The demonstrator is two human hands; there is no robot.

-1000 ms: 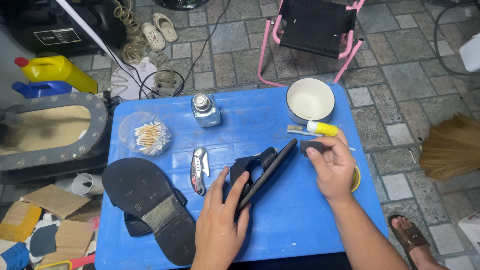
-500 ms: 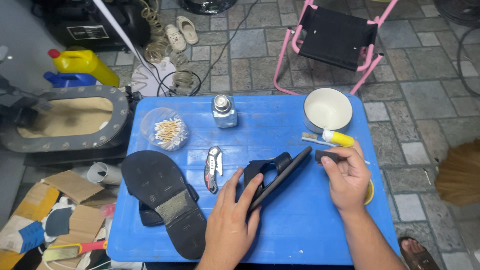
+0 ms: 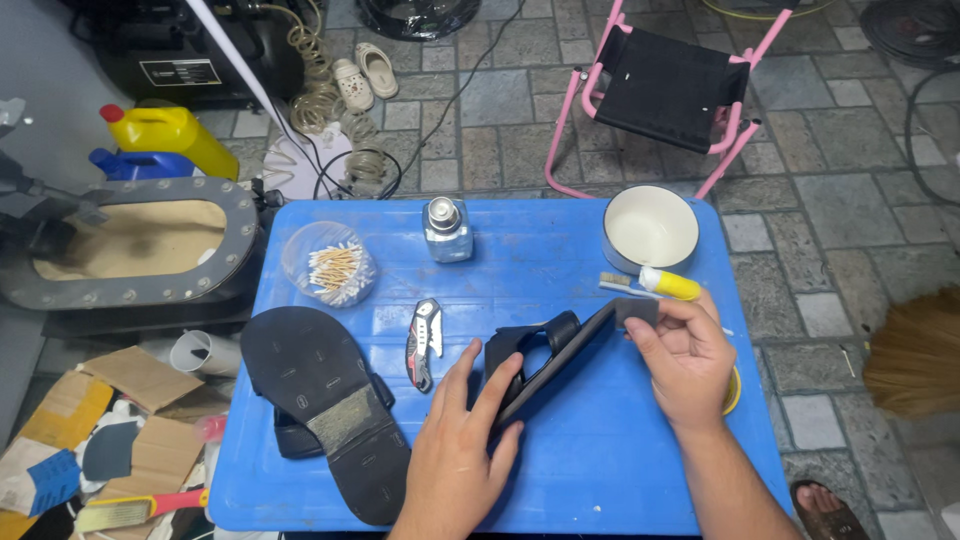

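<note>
Two hands work mid-surface; left hand [image 3: 455, 455] fingers press the tilted black sandal [image 3: 545, 360]; right hand [image 3: 685, 360] pinches a small dark block [image 3: 636, 312] at its tip; a loose press might let it tip over.

Just left of the left grip [image 3: 462, 455] lies an upturned sandal [image 3: 320, 400], and a folding knife [image 3: 424, 343] lies close in front of it; both narrow the way there. Between the two grips the tilted sandal [image 3: 545, 360] stands as a wall. Beyond the right grip [image 3: 680, 360] a glue tube [image 3: 670, 284], brush [image 3: 622, 285] and bowl [image 3: 650, 228] crowd the far corner. Near the right grip, toward the body, the blue surface [image 3: 600, 460] is open.
</note>
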